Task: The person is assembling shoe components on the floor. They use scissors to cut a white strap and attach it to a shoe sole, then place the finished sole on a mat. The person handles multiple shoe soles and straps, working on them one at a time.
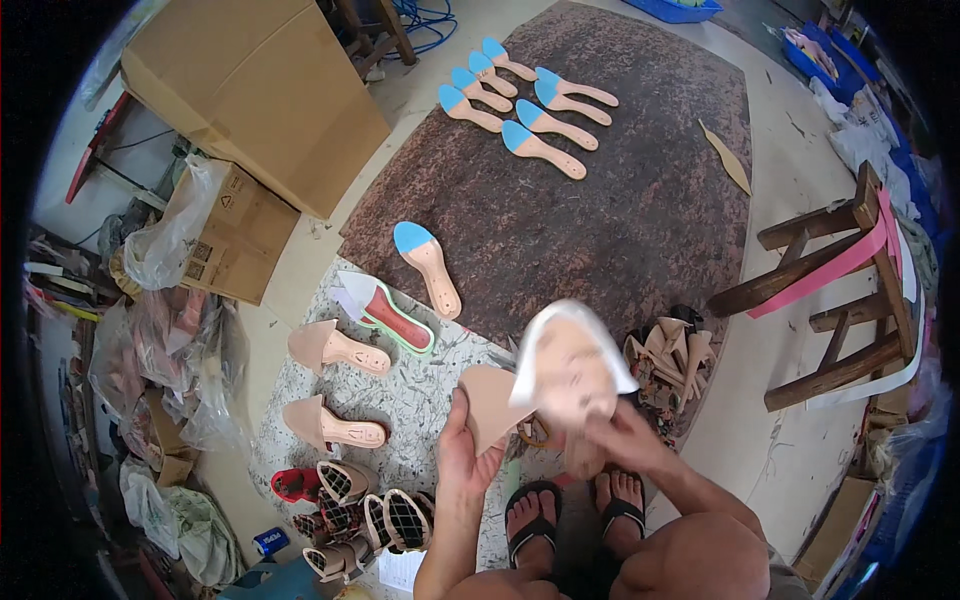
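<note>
Stretching forward, toe (570, 325) foremost, sole (572, 380) in right grip (628, 438), beige piece (488, 402) in left grip (463, 456)

The upper (487, 400) is beige, the mat (660, 200) mottled brown.

The floor (745, 440) is pale and looks bright on the right hand's (622, 437) side. A big dark brown mat (650, 210) with little spots lies ahead of both hands. Under the left hand (468, 448) is a white sheet (415, 383) with lots of black marks. Far ahead and left of the hands stands a tall cardboard box (260, 100), with a smaller box (245, 240) nearer. A brown wooden stool (893, 300) wearing a pink strip (830, 278) is out to their right.
</note>
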The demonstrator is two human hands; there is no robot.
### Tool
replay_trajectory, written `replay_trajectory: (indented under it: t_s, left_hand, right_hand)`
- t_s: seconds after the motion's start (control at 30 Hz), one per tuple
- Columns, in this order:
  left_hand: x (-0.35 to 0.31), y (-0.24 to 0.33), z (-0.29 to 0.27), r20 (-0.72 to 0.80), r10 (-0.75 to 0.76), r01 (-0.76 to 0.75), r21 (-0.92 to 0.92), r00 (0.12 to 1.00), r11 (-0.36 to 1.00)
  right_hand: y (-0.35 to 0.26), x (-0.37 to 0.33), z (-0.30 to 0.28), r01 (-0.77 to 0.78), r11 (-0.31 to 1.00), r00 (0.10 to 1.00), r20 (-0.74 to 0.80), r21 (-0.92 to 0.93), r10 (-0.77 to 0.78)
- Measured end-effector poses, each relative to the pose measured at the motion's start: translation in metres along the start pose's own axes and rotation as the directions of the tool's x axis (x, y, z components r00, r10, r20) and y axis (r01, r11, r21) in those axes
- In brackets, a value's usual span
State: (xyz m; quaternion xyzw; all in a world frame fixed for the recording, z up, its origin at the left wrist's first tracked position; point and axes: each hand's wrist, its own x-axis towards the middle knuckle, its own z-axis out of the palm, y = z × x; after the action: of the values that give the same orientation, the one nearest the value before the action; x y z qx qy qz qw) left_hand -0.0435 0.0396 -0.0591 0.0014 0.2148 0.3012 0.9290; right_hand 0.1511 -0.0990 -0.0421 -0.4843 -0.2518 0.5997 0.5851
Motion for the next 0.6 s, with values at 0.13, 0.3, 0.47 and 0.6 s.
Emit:
replay_trajectory:
  t_s: [0.13,0.3,0.47,0.6]
  left_hand:
    - [0.000,-0.009,0.013,-0.240,0.334,-0.211,0.424,0.911,0.881]
    - [0.000,-0.024,-0.002,-0.190,0.432,-0.201,0.677,0.882,0.708]
    - [-0.016,-0.030,0.006,-0.228,0.446,-0.153,0.727,0.865,0.669]
    - [-0.058,-0.013,-0.005,-0.288,0.461,-0.044,0.809,0.840,0.586]
  right_hand:
    - [-0.011,0.064,-0.020,0.064,0.763,0.962,-0.163,-0.643,-0.219]
    - [0.011,0.144,-0.036,-0.123,0.549,0.946,-0.264,-0.827,-0.186]
    - [0.019,0.175,-0.014,-0.099,0.551,0.969,-0.205,-0.829,-0.136]
    - [0.022,0.196,0.045,0.097,0.628,0.994,0.108,-0.772,-0.020]
